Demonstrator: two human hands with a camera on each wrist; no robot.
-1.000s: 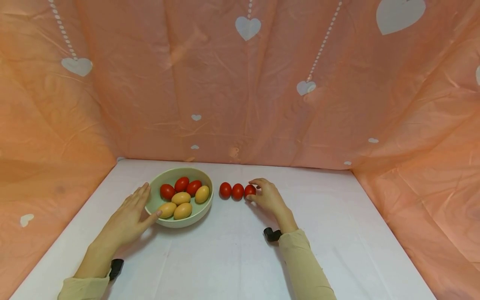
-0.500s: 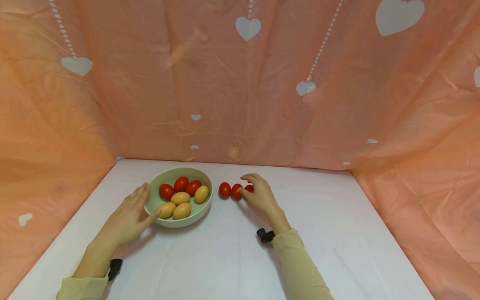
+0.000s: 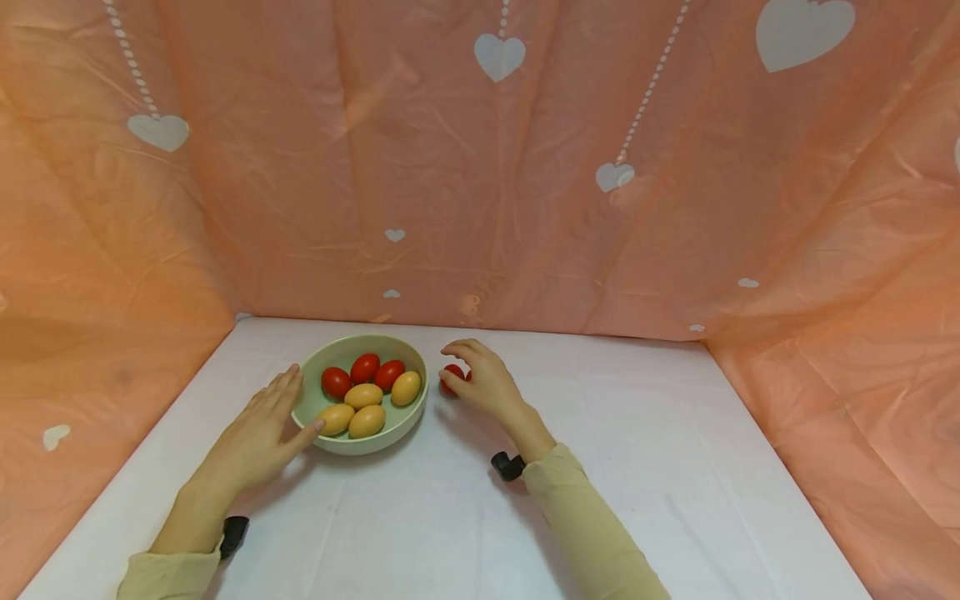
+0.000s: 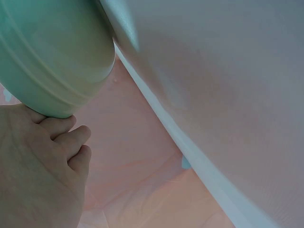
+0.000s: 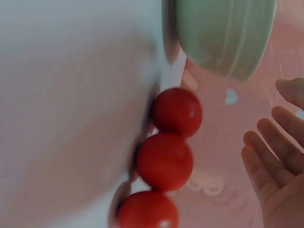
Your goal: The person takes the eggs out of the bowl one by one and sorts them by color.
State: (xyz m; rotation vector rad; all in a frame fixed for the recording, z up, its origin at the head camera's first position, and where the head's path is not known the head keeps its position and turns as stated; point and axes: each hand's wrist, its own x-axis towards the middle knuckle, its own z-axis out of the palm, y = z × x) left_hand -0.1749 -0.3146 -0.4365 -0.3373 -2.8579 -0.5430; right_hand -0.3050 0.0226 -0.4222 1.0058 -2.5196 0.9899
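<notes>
A pale green bowl [image 3: 352, 447] holds three red cherry tomatoes [image 3: 365, 367] and several smooth, yellow, egg-shaped pieces [image 3: 367, 422]. My left hand [image 3: 251, 437] rests against its left side, fingers nearly straight along the outer wall and thumb at the front rim. The left wrist view has those fingertips [image 4: 69, 124] right at the bowl. To the right of the bowl, three more cherry tomatoes [image 5: 165, 161] lie in a row on the table. My right hand [image 3: 483, 382] hovers over this row with thumb and fingers spread apart, hiding most of it from the head view.
A white cloth [image 3: 420, 525] covers the table. Orange-pink curtains [image 3: 480, 208] with white hearts stand along its back and both sides. A black wrist camera [image 3: 507, 466] sits under the right wrist, and another [image 3: 234, 535] under the left.
My right hand has moved left along the row, from the rightmost tomato to the one nearest the bowl. The left hand stays at the bowl.
</notes>
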